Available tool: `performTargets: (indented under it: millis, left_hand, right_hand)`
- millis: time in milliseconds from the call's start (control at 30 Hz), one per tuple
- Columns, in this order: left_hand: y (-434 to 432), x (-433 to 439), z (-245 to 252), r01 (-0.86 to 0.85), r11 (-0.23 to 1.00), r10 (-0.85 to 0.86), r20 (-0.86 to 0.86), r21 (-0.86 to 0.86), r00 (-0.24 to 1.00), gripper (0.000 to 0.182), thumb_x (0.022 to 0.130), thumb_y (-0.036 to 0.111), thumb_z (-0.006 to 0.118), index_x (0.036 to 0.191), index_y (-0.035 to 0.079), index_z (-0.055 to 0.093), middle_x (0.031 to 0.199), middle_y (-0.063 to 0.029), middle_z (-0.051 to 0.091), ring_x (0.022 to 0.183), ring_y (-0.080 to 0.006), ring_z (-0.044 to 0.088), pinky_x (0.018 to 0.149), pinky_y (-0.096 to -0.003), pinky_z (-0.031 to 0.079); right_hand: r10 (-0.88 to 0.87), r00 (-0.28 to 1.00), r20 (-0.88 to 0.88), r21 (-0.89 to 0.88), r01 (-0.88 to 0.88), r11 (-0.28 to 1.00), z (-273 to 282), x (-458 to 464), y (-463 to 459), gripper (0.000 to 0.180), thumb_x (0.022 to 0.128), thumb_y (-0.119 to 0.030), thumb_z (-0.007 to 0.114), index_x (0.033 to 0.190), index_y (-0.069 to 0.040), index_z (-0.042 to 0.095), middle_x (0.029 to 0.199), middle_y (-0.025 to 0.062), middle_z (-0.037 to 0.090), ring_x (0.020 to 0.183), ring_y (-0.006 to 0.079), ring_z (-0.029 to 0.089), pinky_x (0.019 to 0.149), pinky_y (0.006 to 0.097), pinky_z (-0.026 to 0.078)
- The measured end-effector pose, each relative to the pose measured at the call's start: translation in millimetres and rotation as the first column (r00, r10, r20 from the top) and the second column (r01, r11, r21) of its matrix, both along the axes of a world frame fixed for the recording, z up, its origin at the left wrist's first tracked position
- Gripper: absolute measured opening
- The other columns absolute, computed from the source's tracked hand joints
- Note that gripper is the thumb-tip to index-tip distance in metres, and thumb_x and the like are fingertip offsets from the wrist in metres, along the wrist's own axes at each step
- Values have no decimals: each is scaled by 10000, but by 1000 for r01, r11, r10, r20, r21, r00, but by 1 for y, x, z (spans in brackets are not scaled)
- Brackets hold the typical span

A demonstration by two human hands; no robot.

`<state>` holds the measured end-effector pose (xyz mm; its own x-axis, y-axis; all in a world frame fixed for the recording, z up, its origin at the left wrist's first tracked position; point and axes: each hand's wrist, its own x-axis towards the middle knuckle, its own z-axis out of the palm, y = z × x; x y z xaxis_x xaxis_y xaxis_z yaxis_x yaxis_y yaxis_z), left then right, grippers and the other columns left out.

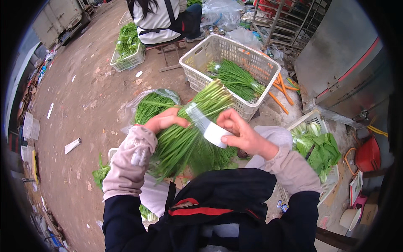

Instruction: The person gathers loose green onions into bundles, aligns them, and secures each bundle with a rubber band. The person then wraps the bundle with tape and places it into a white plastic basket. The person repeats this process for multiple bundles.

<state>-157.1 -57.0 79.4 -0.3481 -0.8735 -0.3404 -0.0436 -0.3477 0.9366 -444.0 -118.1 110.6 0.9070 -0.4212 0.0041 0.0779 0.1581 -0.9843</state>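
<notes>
A thick bunch of long green chives (181, 143), pale stem ends up and to the right, is gripped near its stems by my left hand (167, 120). Clear tape (195, 114) lies across the stems and runs to a white tape roll (215, 134). My right hand (241, 134) holds that roll between thumb and fingers, just right of the bunch. Behind my left hand, more chives (154, 105) lie in a clear plastic bag (170, 94). Beyond the bunch, taped bundles of chives (234, 77) lie in a large plastic crate (196, 74).
A person (160, 20) sits on a wooden stool (168, 55) ahead, beside a crate of greens (129, 61). At right are a crate of leafy greens (335, 179), orange handles (283, 91) and a metal cabinet (337, 56). A truck (58, 23) stands far left.
</notes>
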Motion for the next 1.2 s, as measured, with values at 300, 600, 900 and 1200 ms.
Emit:
performTargets:
  millis: [300,600,900,1200]
  left_hand:
    - [7,-5,-53,-9,998,25,-271,58,962,766,662,109,720,1379,-23,485,1216,-117,636,1072,-223,606,952,-322,450]
    - [-74,62,-73,7,991,12,-139,133,990,802,629,154,769,1360,-29,494,1230,-179,639,1064,-279,632,967,-370,480]
    - [-238,30,22,38,842,350,599,-538,720,886,594,255,867,1349,-36,506,1300,-139,566,1195,-239,537,1080,-343,366]
    - [-370,12,-9,-679,686,585,-358,-261,728,354,891,317,608,1099,32,637,948,-107,706,781,-216,684,741,-337,573]
  right_hand:
    - [-137,986,-92,-428,85,900,-70,-6,-28,460,858,-337,721,1185,-26,634,1139,149,679,1001,270,653,889,406,481]
    - [-145,958,-247,-820,-127,557,-111,-12,-64,324,795,-191,661,1118,-184,690,896,45,657,840,269,623,874,409,424]
    - [-207,969,-132,-833,4,553,-119,-40,-83,234,811,-197,663,1036,-136,682,785,39,623,788,230,625,835,381,439]
    - [-127,991,-47,-738,51,673,-95,-44,-88,197,806,-147,661,989,-73,654,736,44,563,726,234,596,777,374,448]
